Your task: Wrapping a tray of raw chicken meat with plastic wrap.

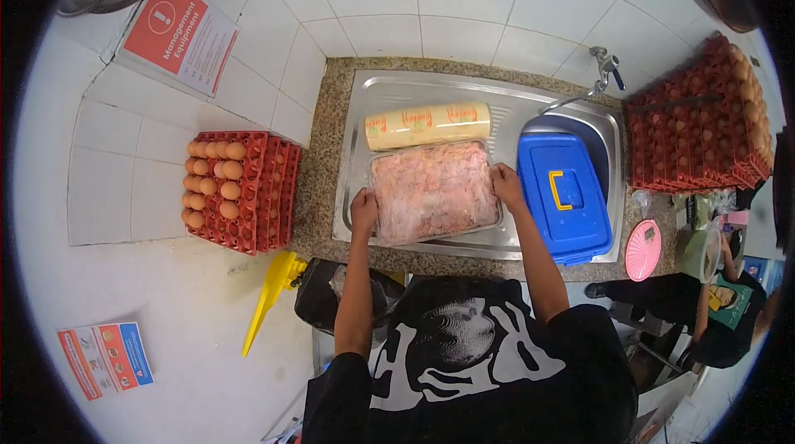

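A shallow metal tray [447,234] lies on the sink's ribbed drainboard. Raw pink chopped meat [432,183] fills it under a layer of clear plastic film. My left hand [363,210] is closed on the tray's left edge, and my right hand [506,185] grips the opposite edge. Just beyond the tray, a thick pale-yellow roll of cling film [428,126] with printed wrapping lies crosswise. To the right of my right hand, a blue lid with a yellow handle [580,224] sits on a blue container over the sink basin.
Red egg trays with brown eggs [240,195] are stacked left of the steel sink [356,100]; a taller egg stack [696,125] stands right. A tap [600,84] reaches over the basin. Near the right edge are a pink round scale [643,250] and another person [720,311] beside a translucent bowl.
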A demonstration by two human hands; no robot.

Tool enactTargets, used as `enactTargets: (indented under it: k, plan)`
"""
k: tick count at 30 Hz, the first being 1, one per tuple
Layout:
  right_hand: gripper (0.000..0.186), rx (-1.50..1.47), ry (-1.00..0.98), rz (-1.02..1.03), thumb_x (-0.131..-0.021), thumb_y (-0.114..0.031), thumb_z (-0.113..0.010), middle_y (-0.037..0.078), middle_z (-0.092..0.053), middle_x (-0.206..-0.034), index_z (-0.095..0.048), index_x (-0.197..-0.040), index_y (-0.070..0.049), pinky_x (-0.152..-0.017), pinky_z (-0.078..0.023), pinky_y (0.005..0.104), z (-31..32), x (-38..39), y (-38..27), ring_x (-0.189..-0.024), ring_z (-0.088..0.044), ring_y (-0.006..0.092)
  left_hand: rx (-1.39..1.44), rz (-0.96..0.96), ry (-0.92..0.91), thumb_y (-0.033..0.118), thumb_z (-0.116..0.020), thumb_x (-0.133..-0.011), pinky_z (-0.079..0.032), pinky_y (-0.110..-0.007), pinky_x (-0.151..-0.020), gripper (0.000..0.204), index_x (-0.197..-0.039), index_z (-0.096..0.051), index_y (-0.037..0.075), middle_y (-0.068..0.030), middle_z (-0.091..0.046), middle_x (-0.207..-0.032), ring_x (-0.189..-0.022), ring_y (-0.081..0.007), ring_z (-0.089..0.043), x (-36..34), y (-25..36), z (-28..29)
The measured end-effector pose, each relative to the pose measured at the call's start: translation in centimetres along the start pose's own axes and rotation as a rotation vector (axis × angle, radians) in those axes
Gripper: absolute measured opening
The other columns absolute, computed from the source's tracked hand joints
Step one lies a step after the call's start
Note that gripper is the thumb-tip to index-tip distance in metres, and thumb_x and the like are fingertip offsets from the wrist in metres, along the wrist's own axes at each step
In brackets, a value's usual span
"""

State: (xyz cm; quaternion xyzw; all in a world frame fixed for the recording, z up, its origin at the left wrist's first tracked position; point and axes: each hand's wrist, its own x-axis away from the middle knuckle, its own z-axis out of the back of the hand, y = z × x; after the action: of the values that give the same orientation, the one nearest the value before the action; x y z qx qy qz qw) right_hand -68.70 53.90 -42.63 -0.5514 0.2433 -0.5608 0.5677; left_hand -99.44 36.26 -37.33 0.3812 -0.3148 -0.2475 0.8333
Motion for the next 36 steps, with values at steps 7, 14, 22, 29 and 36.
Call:
enactTargets:
  k: [7, 14, 22, 29, 36]
  plan:
    - [0.023, 0.179, 0.035, 0.15, -0.093, -0.024, -0.052, 0.005, -0.059, -0.067, -0.06, -0.087, -0.004, -0.057, -0.046, 0.031, 1.4, -4.6, 1.2, -0.059, -0.055, 0.0133, -0.233, 0.131, -0.188, 0.026, -0.048, -0.093, -0.046, -0.036, -0.065, 0.027, -0.086, -0.061, 0.003, -0.01, -0.058, -0.066, -0.066, -0.0241, -0.06, -3.2, 2.9, 0.5]
    - [0.042, 0.016, 0.057, 0.24, -0.09, -0.04, -0.059, 0.011, -0.068, -0.086, -0.064, -0.101, -0.001, -0.073, -0.048, 0.034, 0.1, -10.1, -8.8, -0.081, -0.064, 0.0227, 0.109, -0.212, -0.078, 0.034, -0.057, -0.091, -0.047, -0.035, -0.077, 0.04, -0.104, -0.064, -0.002, -0.013, -0.068, -0.091, -0.084, -0.0222, -0.063, -12.4, 6.2, 0.8]
    - [0.041, -0.256, 0.011, 0.142, -0.092, -0.038, -0.058, 0.004, -0.061, -0.079, -0.063, -0.091, 0.003, -0.065, -0.043, 0.0256, 2.2, -14.0, -15.1, -0.073, -0.053, 0.0091, 0.231, -0.002, -0.09, 0.025, -0.058, -0.092, -0.047, -0.029, -0.076, 0.033, -0.103, -0.063, -0.006, -0.0108, -0.067, -0.091, -0.085, -0.0144, -0.061, -14.0, 20.2, 1.0]
    - [0.031, -0.259, -0.045, 0.171, -0.094, -0.03, -0.058, 0.001, -0.061, -0.082, -0.063, -0.094, 0.001, -0.068, -0.042, 0.0236, 4.9, -0.9, -21.5, -0.076, -0.053, 0.0072, 0.548, 0.038, -0.083, 0.021, -0.056, -0.094, -0.045, -0.026, -0.08, 0.029, -0.106, -0.061, -0.005, -0.0074, -0.065, -0.097, -0.088, -0.0122, -0.06, -1.5, 18.7, 6.4]
    - [0.023, -0.3, -0.107, -0.052, -0.092, -0.02, -0.061, 0.003, -0.063, -0.088, -0.061, -0.101, 0.001, -0.072, -0.044, 0.0245, 6.2, 12.2, -12.0, -0.081, -0.056, 0.0088, 0.37, 0.229, -0.248, 0.017, -0.059, -0.092, -0.045, -0.025, -0.077, 0.027, -0.108, -0.06, -0.005, -0.0053, -0.065, -0.095, -0.085, -0.01, -0.059, 9.9, 9.9, 6.3]
